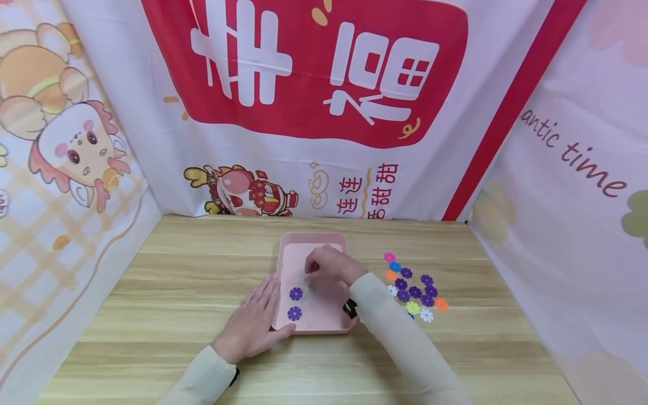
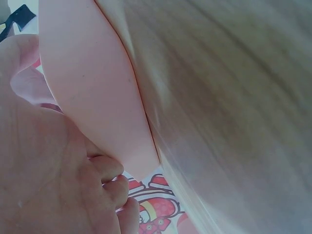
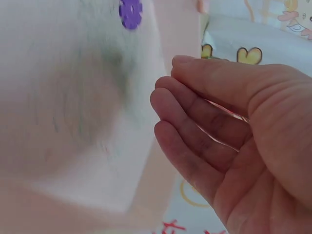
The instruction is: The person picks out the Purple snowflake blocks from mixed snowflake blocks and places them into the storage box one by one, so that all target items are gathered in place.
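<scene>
A shallow pink tray (image 1: 314, 236) lies on the table. Two purple snowflake discs (image 1: 295, 313) sit in it at the near left, one above the other; one purple disc (image 3: 130, 12) also shows in the right wrist view. My left hand (image 1: 253, 323) lies flat along the tray's left side, thumb at its near edge; its palm (image 2: 48, 161) borders the tray wall in the left wrist view. Over the far right part of the tray is my right hand (image 1: 331, 264), fingers loosely bent. Nothing shows between the fingertips (image 3: 163, 102) in the right wrist view.
Several loose snowflake discs lie right of the tray: purple ones (image 1: 415, 292), an orange one (image 1: 441, 304), a yellow-green one (image 1: 413, 307), a white one (image 1: 427, 315), a blue one (image 1: 395, 266) and a pink one (image 1: 389, 257). Printed cloth (image 1: 324, 191) hangs behind the wooden table (image 1: 202, 264).
</scene>
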Tool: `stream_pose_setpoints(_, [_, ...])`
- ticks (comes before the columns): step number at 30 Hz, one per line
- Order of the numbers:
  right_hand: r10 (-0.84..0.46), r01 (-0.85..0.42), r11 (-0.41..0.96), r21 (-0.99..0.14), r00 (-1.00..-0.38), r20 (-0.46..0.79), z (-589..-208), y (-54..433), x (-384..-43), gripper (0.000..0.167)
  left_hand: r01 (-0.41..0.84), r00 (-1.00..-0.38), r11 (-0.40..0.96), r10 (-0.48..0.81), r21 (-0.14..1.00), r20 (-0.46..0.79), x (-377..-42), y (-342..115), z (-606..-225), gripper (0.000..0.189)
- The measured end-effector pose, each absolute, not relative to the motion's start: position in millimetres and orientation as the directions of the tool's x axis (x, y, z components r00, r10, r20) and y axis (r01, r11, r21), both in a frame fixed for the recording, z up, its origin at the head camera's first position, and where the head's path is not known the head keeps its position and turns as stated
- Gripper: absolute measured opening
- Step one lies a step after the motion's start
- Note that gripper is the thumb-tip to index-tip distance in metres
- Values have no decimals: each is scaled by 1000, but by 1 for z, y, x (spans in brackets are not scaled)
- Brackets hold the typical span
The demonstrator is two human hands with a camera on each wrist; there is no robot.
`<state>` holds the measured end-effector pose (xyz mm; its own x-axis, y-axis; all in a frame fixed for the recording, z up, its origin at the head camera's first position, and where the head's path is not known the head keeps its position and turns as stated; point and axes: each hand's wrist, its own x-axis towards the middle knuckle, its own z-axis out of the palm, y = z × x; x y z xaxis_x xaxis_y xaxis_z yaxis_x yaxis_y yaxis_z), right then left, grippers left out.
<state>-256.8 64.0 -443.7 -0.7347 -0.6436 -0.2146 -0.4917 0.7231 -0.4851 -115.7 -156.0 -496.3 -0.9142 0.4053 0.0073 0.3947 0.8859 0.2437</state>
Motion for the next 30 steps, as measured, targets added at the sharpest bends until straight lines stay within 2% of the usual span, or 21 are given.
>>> stream_pose_setpoints(12, [-669,-596,718,-359,-732,-124,-406,123,-247,16,391,-916,886,402,248,8,-114,-157,-497,101])
stream_pose_setpoints(16, [-670,-600,718,-352,-734,-115,-400,147,-241,16,388,-917,885,400,256,9,-114,-158,-496,100])
stream_pose_setpoints(25, [-653,-588,739,-328,-745,-135,-415,197,-224,16,391,-915,885,403,253,7,-115,-159,-497,100])
stream_pose_setpoints(30, [-612,-532,770,-351,-772,-172,-433,214,-217,22,396,-913,882,407,254,9,-116,-158,-497,100])
